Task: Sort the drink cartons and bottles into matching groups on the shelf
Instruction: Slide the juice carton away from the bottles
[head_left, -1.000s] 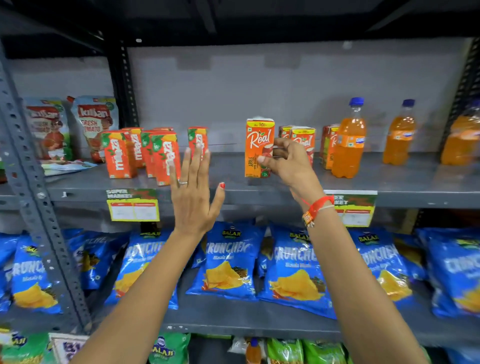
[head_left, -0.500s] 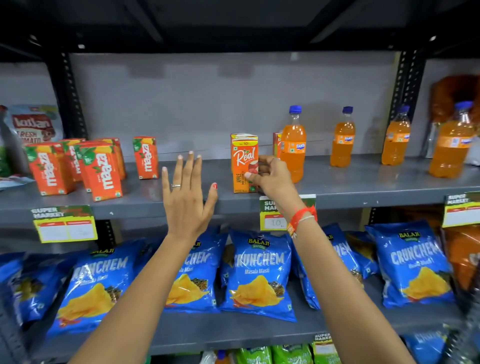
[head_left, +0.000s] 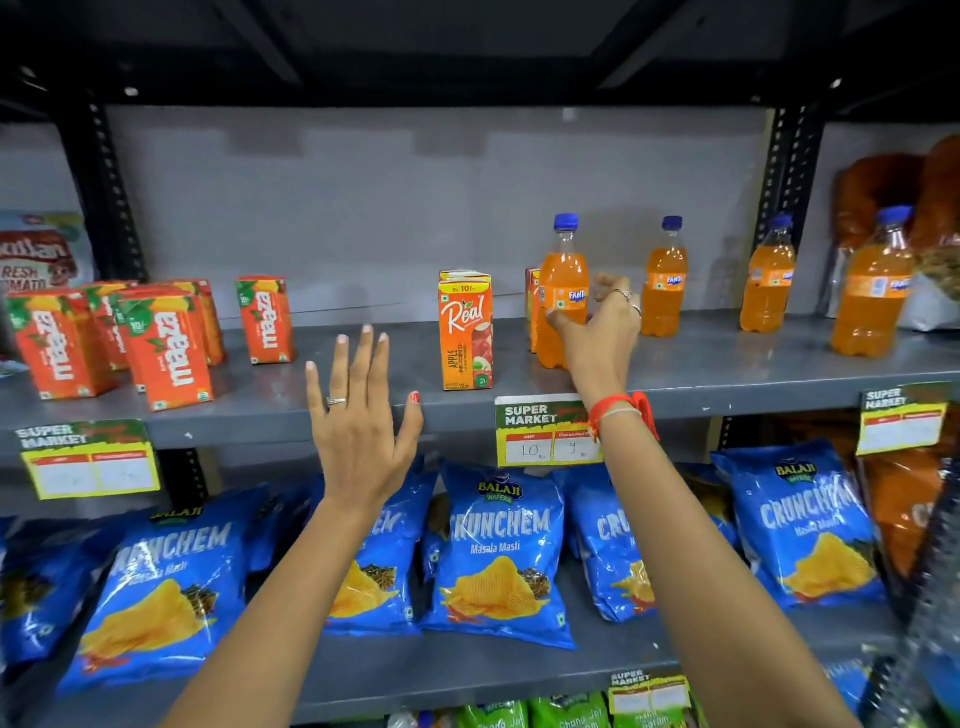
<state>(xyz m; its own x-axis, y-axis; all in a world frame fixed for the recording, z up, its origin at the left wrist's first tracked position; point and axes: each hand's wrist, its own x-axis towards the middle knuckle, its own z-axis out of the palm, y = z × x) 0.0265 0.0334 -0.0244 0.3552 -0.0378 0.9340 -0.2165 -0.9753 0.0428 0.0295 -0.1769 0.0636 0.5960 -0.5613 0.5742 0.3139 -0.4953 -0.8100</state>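
Change: right hand has left the Real carton and now curls half-open around the nearest orange bottle.
Left hand: spread, empty, at the shelf edge.
Meaning: carton placed; bottle probably next.

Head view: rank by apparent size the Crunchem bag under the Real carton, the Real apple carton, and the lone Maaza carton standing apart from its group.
1. Crunchem bag, clearly largest, though also nearer the camera.
2. Real apple carton.
3. Lone Maaza carton, smallest; it stands further back, so the gap from the Real carton is unsure.
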